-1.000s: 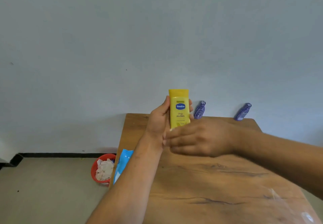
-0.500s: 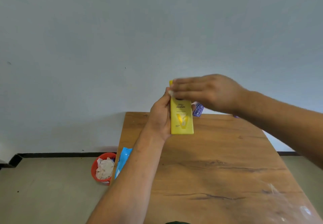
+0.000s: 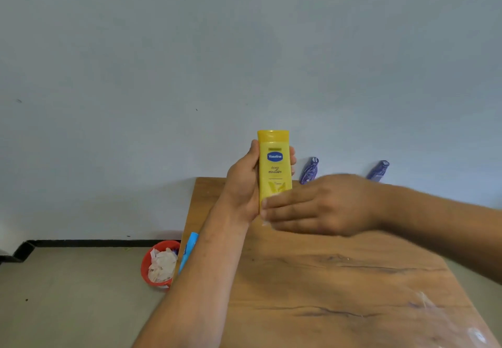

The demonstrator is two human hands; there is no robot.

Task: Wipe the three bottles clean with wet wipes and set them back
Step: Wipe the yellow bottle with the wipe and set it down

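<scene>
I have the yellow Vaseline lotion bottle [image 3: 274, 165] held up off the tabletop [image 3: 326, 279], above its far left corner and in front of the wall. The left hand [image 3: 243, 187] grips it from behind, with the thumb on one edge and the fingers curled round the other. The right hand [image 3: 323, 206] lies with straight, flat fingers across the bottle's lower front, pressing what looks like a sliver of white wet wipe [image 3: 266, 222] against it; most of the wipe is hidden under that hand. My worry from here is that wet plastic is slick, so a sideways push from the flat right hand could twist the bottle out of the left grip and drop it. The wipe is only pressed, not pinched, and could slide free too. The bottle stands upright, long axis vertical, flip cap on top, label facing me. A purple bottle [image 3: 309, 170] and a second purple bottle [image 3: 378, 170] wait at the far edge by the wall, well apart from each other. A blue pack [image 3: 187, 250], likely the wipes, shows at the tabletop's left edge, and a red bin [image 3: 148, 271] of crumpled wipes sits on the floor beside it.
</scene>
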